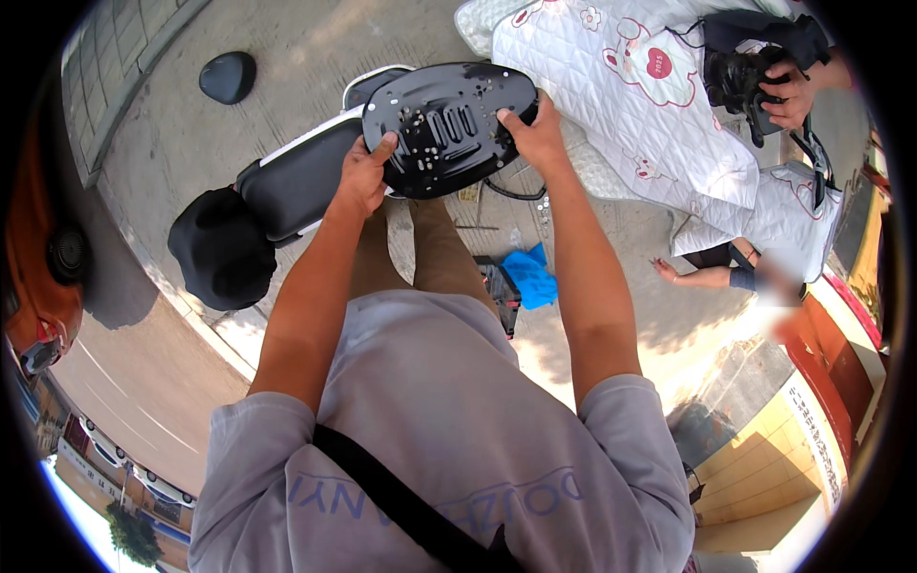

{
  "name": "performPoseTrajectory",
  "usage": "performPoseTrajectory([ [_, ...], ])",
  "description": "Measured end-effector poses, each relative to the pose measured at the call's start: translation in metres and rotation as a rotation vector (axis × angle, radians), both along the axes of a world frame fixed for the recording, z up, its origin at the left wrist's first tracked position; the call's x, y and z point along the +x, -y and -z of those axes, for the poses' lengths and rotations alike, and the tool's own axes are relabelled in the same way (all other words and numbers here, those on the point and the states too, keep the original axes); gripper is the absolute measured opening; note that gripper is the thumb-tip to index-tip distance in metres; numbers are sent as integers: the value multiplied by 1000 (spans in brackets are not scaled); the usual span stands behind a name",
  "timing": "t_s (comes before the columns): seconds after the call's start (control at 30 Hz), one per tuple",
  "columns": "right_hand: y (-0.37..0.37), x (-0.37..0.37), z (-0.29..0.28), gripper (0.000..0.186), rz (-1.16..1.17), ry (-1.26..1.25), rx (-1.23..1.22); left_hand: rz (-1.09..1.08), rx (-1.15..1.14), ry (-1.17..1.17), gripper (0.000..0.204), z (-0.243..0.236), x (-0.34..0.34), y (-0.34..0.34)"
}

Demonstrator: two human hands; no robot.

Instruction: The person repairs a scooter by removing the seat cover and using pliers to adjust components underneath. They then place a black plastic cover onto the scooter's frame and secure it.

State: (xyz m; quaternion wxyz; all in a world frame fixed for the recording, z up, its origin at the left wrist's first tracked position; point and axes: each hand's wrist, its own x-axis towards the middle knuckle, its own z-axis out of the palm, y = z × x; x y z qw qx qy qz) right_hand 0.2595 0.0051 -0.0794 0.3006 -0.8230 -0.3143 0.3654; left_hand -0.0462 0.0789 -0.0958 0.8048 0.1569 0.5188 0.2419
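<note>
A glossy black oval panel point(449, 129), pierced with holes and a row of raised slots, is held up in front of me; it looks like the underside of a scooter seat. My left hand point(365, 177) grips its left edge, thumb on top and fingers mostly hidden below. On the opposite side my right hand point(537, 134) clasps the right edge the same way. Under and left of the panel is a scooter with a long black seat point(304, 186) and white trim. A rounded black case or padded backrest point(222, 248) sits at the seat's end.
Another scooter to the right is draped with a white quilted cover point(621, 105). Another person's hand point(788, 95) rests by its black handlebar parts. A second person point(702, 275) reaches in below. A blue bag point(530, 277) lies by my legs, and a dark rounded object point(227, 76) on the pavement.
</note>
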Motion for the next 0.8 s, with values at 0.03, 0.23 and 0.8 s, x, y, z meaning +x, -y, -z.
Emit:
performPoseTrajectory([
  [0.03,-2,-3,-3,82,9,3,4,-6,-5,1,47,-1,0,0],
  [0.23,4,-2,6,76,48,-5,63,3,7,12,45,1,1,-2],
  [0.8,0,-17,-24,62,137,-56,152,37,0,-18,48,-3,-1,-6],
])
